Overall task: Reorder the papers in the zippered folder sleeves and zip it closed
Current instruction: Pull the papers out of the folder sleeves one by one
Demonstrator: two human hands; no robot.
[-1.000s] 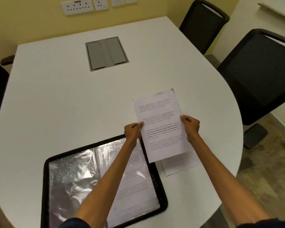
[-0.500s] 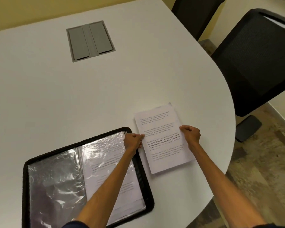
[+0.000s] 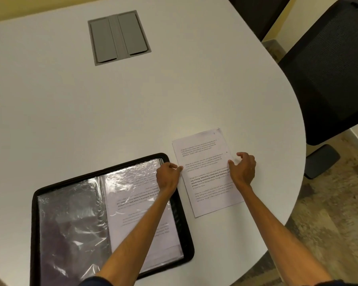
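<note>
loose sheet [image 3: 207, 174]: lying flat on the table [image 3: 91, 110], just right of the open folder [image 3: 34, 223]; can't tell if another pg is hiding under it
risk, slip: sheet is sitting toward the table's curved edge; a careless brush while i'm pulling back is prob sending it to the floor
risk, order: sleeved page [image 3: 132, 203] is reading upside down to me; if rushing, i'm likely misjudging the sequence
risk, crumple: left sleeve [image 3: 70, 223] is looking thin & wrinkly; forcing a corner in is likely creasing the paper
left hand [image 3: 167, 178]: reaching across the folder's right rim; thumb & forefinger pinching the sheet's left edge
right hand [image 3: 243, 170]: arching over the sheet's right edge; fingers loosely curled, thumb tip touching paper, gripping nothing afaict
</note>
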